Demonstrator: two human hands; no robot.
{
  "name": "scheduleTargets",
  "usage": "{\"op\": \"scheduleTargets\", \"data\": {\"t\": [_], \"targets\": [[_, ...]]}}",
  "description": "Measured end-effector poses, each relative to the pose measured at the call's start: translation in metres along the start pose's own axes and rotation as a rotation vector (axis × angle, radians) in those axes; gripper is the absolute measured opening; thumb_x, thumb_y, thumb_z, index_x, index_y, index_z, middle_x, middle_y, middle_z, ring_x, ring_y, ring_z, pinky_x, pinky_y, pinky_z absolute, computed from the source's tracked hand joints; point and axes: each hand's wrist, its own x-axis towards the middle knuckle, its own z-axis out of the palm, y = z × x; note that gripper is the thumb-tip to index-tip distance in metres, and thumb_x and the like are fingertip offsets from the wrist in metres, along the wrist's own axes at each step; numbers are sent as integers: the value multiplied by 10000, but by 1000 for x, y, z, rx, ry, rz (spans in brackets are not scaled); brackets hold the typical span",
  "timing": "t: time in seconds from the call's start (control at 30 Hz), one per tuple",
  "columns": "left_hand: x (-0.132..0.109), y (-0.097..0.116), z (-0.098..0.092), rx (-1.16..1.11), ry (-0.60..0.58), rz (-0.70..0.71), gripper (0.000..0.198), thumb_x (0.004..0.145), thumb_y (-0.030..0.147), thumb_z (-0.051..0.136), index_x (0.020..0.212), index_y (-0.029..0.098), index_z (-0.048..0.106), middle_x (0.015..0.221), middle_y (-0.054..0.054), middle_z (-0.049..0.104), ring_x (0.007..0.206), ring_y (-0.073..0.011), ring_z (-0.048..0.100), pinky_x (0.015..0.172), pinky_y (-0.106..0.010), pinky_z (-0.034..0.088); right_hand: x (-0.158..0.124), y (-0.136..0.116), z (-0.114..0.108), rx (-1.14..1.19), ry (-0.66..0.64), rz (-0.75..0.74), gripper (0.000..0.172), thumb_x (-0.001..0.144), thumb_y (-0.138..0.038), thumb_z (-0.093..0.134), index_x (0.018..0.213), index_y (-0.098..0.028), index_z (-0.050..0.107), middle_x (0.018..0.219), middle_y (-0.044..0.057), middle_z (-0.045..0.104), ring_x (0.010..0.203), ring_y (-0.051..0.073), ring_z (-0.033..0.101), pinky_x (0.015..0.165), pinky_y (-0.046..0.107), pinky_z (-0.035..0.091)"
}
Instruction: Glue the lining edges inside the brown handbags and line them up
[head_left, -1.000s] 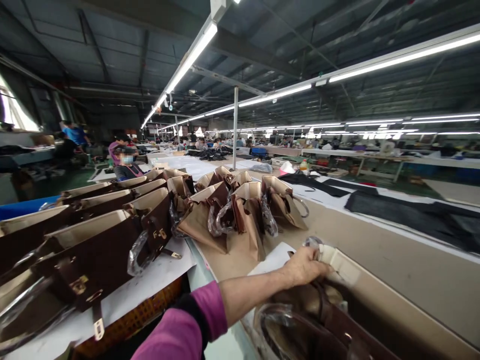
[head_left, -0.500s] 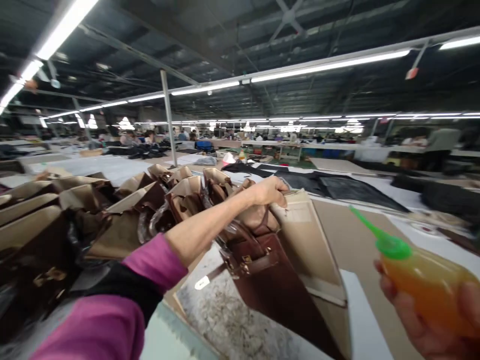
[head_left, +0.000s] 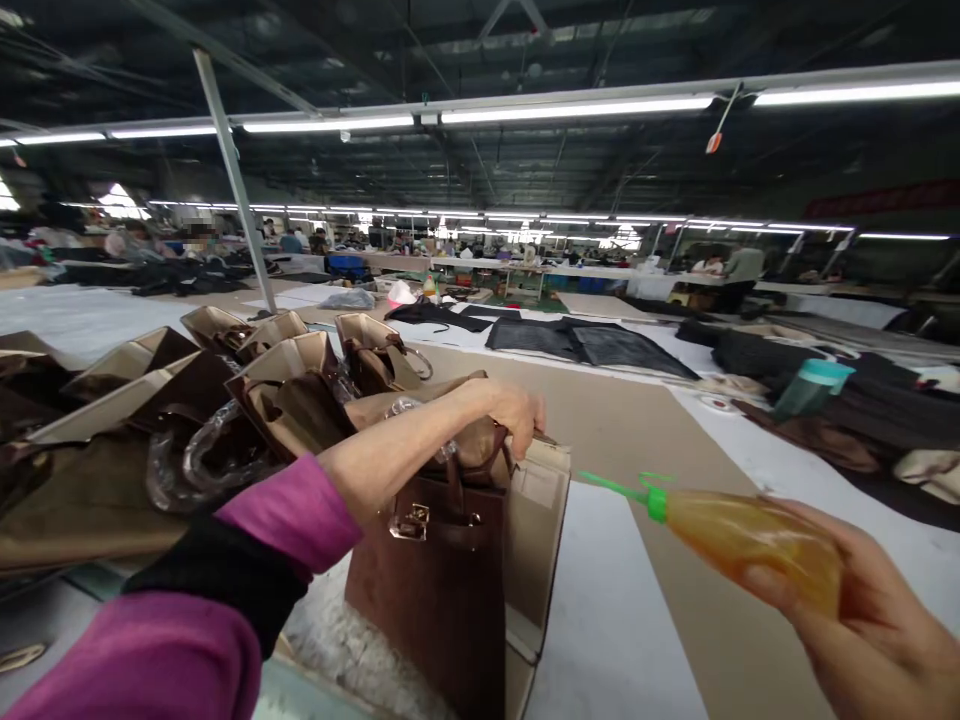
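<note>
A dark brown handbag with gold clasp and handles stands upright in front of me, its beige inner side flap facing right. My left hand reaches over the bag from the left, fingers closed on its upper edge; the fingertips are partly hidden. On the right, my right hand is wrapped round a squeeze bottle of amber liquid. The bottle lies nearly level, its thin green nozzle pointing left towards the flap, apart from it.
Several similar brown bags crowd the left side. White sheets and brown board cover the table. Black panels, a teal-lidded bottle and a tape roll lie farther back. A post rises at the left; people work far off.
The view has turned right. The handbag now stands straighter, still held by my left hand. My right hand has brought the squeeze bottle closer to the bag and tipped it nearly level.
</note>
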Motion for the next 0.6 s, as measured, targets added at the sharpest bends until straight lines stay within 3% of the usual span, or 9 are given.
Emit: {"op": "scheduleTargets", "data": {"t": [0.13,0.4,0.6], "targets": [[13,-5,9,29,-9,1,360,512,159,747,870,145,725,552,37,589,618,-179,556,558,-253,412,-1,-3,5,27,-20,-30,494,651,-588,733,1104,-424,623,1031,-15,677,860,341,675,717,431,628],[12,-6,11,-3,-45,22,266,532,205,731,794,165,725,606,29,621,610,-169,565,522,-246,392,12,-7,10,60,-33,-173,434,675,-524,737,1078,-398,636,983,-18,679,772,299,679,647,395,618],[12,-4,12,-9,-65,38,249,554,217,720,798,167,717,596,31,600,615,-166,545,547,-254,386,15,-8,11,75,-60,-188,448,697,-453,750,1119,-357,635,1011,4,678,767,248,683,632,292,601]]}}
